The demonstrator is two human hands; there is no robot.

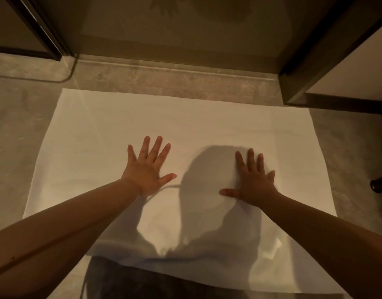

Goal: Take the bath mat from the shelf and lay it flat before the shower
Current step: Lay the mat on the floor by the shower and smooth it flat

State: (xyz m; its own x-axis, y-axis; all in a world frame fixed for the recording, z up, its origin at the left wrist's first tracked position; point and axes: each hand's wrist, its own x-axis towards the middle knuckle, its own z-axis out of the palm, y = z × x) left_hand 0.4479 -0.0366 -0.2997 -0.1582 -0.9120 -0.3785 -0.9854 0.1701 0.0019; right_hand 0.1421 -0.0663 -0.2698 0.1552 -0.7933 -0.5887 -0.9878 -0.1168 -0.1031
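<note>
The white bath mat (pixel 196 124) lies spread out on the grey tiled floor, its far edge close to the shower's raised stone threshold (pixel 175 79). My left hand (pixel 148 168) rests palm down on the mat's middle, fingers spread. Palm down too, my right hand (pixel 253 182) presses the mat a little to the right, inside the shadow of my head. Neither hand grips anything. The mat's near edge is partly hidden by my forearms and shadow.
The glass shower door (pixel 164 29) stands behind the threshold, framed by dark metal posts (pixel 45 29). A pale cabinet (pixel 347 78) juts in at the right. A dark rounded object (pixel 380 185) sits on the floor at the right edge.
</note>
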